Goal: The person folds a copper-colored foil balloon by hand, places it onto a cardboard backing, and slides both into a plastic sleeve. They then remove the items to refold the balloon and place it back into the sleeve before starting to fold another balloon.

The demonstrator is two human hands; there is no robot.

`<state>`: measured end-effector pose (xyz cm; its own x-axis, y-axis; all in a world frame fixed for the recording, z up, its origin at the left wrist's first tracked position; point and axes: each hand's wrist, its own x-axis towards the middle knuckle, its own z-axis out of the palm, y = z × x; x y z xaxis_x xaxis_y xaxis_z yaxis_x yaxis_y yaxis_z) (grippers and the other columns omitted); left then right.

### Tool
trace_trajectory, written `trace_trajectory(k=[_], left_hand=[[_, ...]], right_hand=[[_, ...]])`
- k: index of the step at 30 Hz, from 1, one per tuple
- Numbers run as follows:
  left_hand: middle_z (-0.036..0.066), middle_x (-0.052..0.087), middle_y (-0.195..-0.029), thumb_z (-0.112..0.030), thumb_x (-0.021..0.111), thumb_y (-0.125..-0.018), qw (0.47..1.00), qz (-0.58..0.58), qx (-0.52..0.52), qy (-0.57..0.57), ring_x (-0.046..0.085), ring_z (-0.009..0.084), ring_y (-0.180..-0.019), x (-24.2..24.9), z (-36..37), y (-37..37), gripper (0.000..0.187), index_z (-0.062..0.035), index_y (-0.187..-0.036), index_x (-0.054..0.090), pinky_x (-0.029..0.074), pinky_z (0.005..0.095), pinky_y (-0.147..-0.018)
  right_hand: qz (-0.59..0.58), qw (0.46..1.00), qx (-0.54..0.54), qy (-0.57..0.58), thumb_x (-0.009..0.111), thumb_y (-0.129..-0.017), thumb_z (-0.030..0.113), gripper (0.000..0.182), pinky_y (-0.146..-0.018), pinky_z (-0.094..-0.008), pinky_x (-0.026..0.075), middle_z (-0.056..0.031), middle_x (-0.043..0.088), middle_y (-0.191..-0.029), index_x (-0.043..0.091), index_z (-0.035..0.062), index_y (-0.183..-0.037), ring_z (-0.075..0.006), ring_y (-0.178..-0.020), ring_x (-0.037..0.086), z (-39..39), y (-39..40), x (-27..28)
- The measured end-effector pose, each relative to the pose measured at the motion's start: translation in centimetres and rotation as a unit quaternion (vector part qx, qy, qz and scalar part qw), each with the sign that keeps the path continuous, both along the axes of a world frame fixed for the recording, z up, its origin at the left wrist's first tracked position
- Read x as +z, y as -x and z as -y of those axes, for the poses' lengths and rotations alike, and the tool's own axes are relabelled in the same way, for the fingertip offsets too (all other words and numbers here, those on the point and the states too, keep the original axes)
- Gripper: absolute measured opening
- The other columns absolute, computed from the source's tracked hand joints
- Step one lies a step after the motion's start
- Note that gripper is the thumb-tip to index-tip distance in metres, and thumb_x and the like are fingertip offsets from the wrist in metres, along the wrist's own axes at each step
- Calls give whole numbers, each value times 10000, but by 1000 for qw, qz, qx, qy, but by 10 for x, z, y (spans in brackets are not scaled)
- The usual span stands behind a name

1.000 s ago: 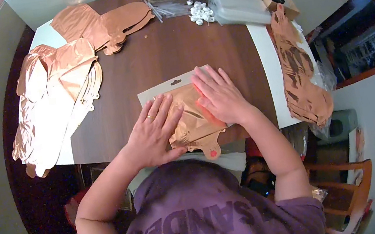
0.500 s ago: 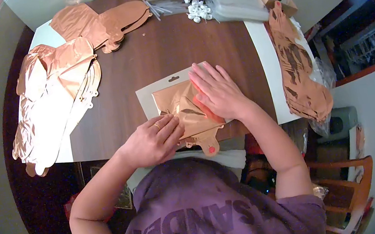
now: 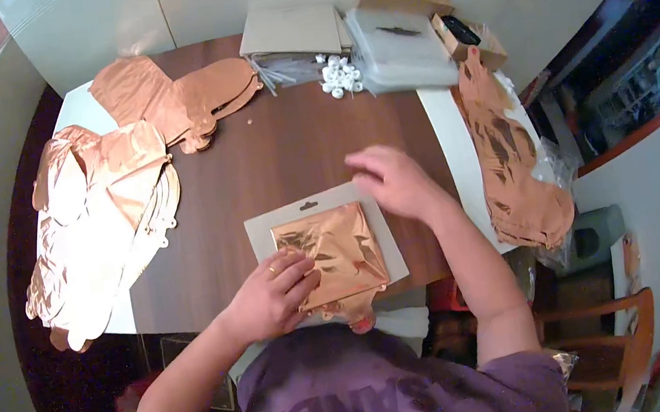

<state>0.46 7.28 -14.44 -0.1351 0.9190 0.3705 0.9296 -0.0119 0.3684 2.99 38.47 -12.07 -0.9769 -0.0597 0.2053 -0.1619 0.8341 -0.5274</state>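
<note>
A rose-gold foil balloon (image 3: 344, 249), folded into a square, lies on a grey backing card (image 3: 386, 236) with a hanging slot at its top. A narrow tab of the foil sticks out below the card at the table's front edge. My left hand (image 3: 273, 294) holds the left side of the foil with bent fingers resting on it; its thumb is hidden. Raised off the foil, my right hand (image 3: 398, 183) hovers by the card's upper right corner. Its fingers are stretched out and it holds nothing.
Flat rose-gold foil balloons lie in stacks at the left (image 3: 106, 210), far left (image 3: 191, 94) and right (image 3: 505, 148). At the back are grey cards (image 3: 290, 32), clear straws (image 3: 276, 74), small white pieces (image 3: 340, 76) and clear plastic bags (image 3: 399, 48). A wooden chair (image 3: 601, 339) stands lower right.
My right hand has lifted off the foil's right side, and the orange-red patch beneath it no longer shows. My left hand stays on the foil. The camera view has tilted upward.
</note>
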Motion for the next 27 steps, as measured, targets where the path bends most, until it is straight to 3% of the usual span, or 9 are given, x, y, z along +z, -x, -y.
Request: trace_trajectory(k=[2, 7, 10, 13, 18, 19, 22, 24, 27], left_hand=[[168, 567, -1274, -221, 693, -713, 1000, -1, 2, 14, 547, 361, -1206, -1, 1, 0, 548, -25, -1220, 621, 431, 519, -1071], [166, 579, -1263, -201, 683, -713, 1000, 9, 0, 3, 548, 347, -1212, -1, 1, 3, 532, -15, -1208, 625, 413, 508, -1087], [158, 597, -1204, -187, 699, -675, 1000, -6, 2, -24, 566, 327, -1169, 2, -2, 3, 522, 11, -1153, 631, 424, 479, -1073], [163, 594, -1210, -190, 699, -677, 1000, -7, 2, -21, 565, 329, -1169, 0, 0, 3, 519, 13, -1150, 633, 416, 481, -1079], [163, 594, -1215, -186, 697, -693, 1000, 4, 6, -15, 568, 330, -1172, 6, 1, 2, 499, 9, -1148, 636, 418, 484, -1076], [162, 603, -1204, -184, 698, -701, 1000, 2, 6, -21, 575, 330, -1167, 5, 0, 3, 490, 9, -1147, 636, 423, 483, -1072], [162, 628, -1167, -179, 700, -728, 999, 17, 0, -35, 597, 330, -1145, 3, 0, 5, 460, 9, -1143, 638, 436, 481, -1059], [162, 647, -1136, -177, 701, -749, 998, 46, -1, -48, 613, 329, -1125, 2, 0, 9, 435, 7, -1139, 639, 447, 479, -1049], [184, 658, -1118, -112, 674, -779, 988, 147, 30, -24, 635, 358, -1050, 17, 0, 16, 385, -14, -1149, 645, 512, 440, -946]], right_hand=[[-42, 993, -112, 11, 649, -877, 189, 220, -833, -427, 521, -184, 672, -1028, 682, 31, -1026, -362, -951, 639, -25, 36, 1], [-84, 971, -221, -24, 668, -842, 173, 193, -814, -444, 516, -137, 640, -1001, 696, 61, -998, -361, -927, 629, -62, 111, -9], [-156, 954, -184, -180, 682, -810, 127, 193, -820, -407, 521, -121, 631, -973, 694, 73, -995, -333, -922, 630, -69, 136, -18], [-136, 957, -118, -229, 668, -801, 133, 159, -833, -447, 508, -122, 631, -983, 699, 78, -947, -333, -937, 625, -73, 140, -17], [-200, 969, -140, -26, 689, -810, 107, 116, -767, -391, 528, -113, 654, -909, 707, 64, -916, -275, -845, 651, -60, 95, 10], [-190, 970, -148, 12, 695, -815, 106, 107, -750, -368, 532, -104, 665, -886, 707, 56, -909, -249, -814, 659, -56, 78, 16], [18, 967, -171, 186, 708, -837, 112, 101, -695, -293, 516, -62, 687, -814, 703, 34, -900, -151, -734, 642, -35, 17, 27], [88, 973, -116, 179, 701, -858, 122, 103, -661, -268, 499, -28, 692, -776, 700, 25, -890, -97, -709, 615, -16, -30, 45], [249, 954, 55, 160, 699, -867, 166, 126, -616, -283, 499, -54, 679, -753, 698, 41, -889, -129, -660, 634, 17, -92, 82]])
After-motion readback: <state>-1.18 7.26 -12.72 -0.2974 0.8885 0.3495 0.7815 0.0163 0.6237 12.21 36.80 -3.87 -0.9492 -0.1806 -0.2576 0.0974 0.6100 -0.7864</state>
